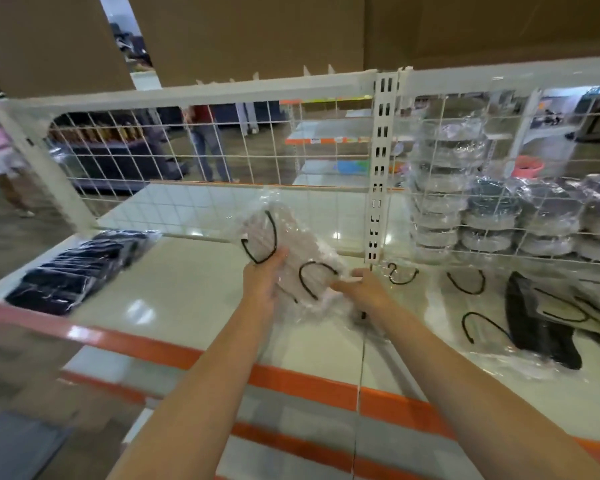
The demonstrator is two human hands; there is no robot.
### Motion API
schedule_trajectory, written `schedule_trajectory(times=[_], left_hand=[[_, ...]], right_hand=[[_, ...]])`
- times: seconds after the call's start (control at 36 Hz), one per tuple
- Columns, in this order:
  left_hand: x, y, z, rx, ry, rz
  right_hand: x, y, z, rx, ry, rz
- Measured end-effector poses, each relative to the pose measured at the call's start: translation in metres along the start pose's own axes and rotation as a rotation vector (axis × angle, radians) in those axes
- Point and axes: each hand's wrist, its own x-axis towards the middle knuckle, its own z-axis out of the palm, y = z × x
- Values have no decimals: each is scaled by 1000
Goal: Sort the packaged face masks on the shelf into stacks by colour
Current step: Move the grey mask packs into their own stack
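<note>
Both hands hold a bundle of white face masks (291,244) in clear plastic with black ear loops, lifted a little above the middle of the white shelf (187,292). My left hand (262,278) grips its left side. My right hand (362,287) pinches its lower right edge. A stack of black packaged masks (80,268) lies at the shelf's left end. To the right lies a loose pile of mixed packaged masks (534,317), some white with black loops, some black.
A white wire grid (222,161) with an upright slotted post (381,168) backs the shelf. Behind it at the right stand stacks of wrapped round items (492,216). An orange rail (291,379) edges the shelf front. A person's legs (208,147) show in the aisle beyond.
</note>
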Motion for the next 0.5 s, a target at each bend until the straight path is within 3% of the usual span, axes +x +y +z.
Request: schedule_trajectory(times=[0.06,0.14,0.22,0.28,0.36,0.5], left_hand=[[6,10,-1,-191,-7,-65],[11,20,-4,-267,-104,-108],[10,28,-10,-267,-168,-108],[17,39,-25,-240,-101,-43],[30,58,-57,-59,-25,138],[47,65,-99,509,-104,310]], right_hand=[[0,-2,2,254,-68,92],[1,-18,17,466,-219,75],[5,-41,31,499,-216,-3],[8,-53,31,376,-162,-87],[15,-61,24,156,-102,-211],[17,-64,28,29,-86,-325]])
